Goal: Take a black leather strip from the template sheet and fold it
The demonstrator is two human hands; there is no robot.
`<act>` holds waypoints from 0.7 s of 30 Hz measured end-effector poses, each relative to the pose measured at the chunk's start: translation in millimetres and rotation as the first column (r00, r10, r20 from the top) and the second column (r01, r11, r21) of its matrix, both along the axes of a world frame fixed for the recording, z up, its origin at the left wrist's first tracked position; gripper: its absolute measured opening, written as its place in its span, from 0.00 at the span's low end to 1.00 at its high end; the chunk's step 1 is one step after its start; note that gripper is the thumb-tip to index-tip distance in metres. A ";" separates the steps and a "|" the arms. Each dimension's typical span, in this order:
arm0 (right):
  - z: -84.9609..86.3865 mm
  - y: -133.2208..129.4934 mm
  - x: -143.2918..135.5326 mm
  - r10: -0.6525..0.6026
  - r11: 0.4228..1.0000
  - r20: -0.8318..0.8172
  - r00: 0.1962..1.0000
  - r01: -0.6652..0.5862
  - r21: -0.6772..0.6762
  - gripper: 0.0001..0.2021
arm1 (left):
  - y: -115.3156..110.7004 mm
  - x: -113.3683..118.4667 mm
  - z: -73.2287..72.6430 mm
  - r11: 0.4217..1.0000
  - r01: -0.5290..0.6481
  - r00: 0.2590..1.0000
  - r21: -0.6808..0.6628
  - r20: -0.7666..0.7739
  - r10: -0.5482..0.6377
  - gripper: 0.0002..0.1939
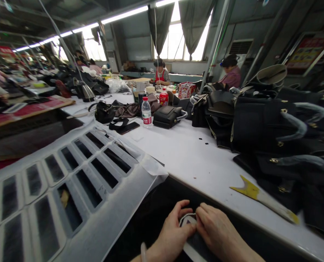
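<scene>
Low in the view, both my hands are closed on one small dark piece with a pale edge (195, 251), probably leather or fabric; its kind I cannot make out. My left hand (175, 229) pinches its upper left side with the thumb on top, and a light band circles that wrist. Right beside it, my right hand (212, 225) grips the piece's upper edge with curled fingers. The two hands nearly touch, just off the near edge of the white table (178, 149). Much of the piece is hidden under my fingers.
A white slotted plastic crate (96, 214) stands left. Black handbags (260, 123) pile up on the right, near a yellow-and-white pointed strip (263, 198). Farther back are a water bottle (146, 112), a phone (129, 127) and a small black bag (166, 117). Co-workers sit beyond.
</scene>
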State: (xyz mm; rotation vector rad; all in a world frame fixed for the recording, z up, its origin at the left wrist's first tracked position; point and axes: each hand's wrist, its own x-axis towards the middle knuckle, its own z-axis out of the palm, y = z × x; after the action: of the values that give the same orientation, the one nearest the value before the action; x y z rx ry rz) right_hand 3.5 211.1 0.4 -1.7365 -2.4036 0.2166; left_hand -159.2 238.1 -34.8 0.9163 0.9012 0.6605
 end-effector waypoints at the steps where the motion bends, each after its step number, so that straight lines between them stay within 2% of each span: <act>1: -1.2 0.2 0.2 0.003 1.000 0.005 1.000 -0.003 0.018 0.09 | -0.3 0.2 0.2 1.000 -0.005 1.000 0.004 0.001 0.005 0.36; 9: -13.6 4.8 0.8 0.079 0.987 0.097 0.992 -0.091 0.131 0.13 | 0.4 1.5 12.7 0.999 -0.012 0.999 -0.035 -0.046 0.010 0.37; 12: -12.2 1.8 0.9 0.075 0.986 0.133 0.988 -0.093 0.136 0.14 | -0.6 1.6 13.7 0.998 -0.017 0.999 -0.055 -0.040 0.014 0.39; 14: -3.2 0.8 1.1 0.065 0.995 0.089 0.994 -0.071 0.067 0.12 | -0.9 1.7 11.7 0.997 -0.026 0.999 -0.071 -0.024 0.024 0.42; 16: 10.9 2.5 0.9 0.042 0.995 -0.034 0.999 -0.045 -0.088 0.11 | 0.1 1.9 7.7 0.997 -0.029 0.999 -0.077 -0.024 0.027 0.44; 18: 24.9 7.5 -0.5 0.022 0.967 -0.147 0.989 -0.058 -0.249 0.11 | 3.2 2.8 1.1 0.997 -0.013 0.999 -0.077 -0.032 0.010 0.48; 21: 35.0 20.5 -5.2 0.048 0.943 -0.117 0.992 -0.084 -0.321 0.12 | 11.2 4.5 -12.9 0.999 0.042 0.999 -0.001 -0.026 -0.042 0.51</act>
State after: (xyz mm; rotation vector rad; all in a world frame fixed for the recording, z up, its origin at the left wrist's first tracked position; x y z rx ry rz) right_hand -1.7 231.6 35.4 -1.7156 -2.4572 0.7369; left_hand -154.7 249.3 -47.8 0.9426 0.9033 0.6131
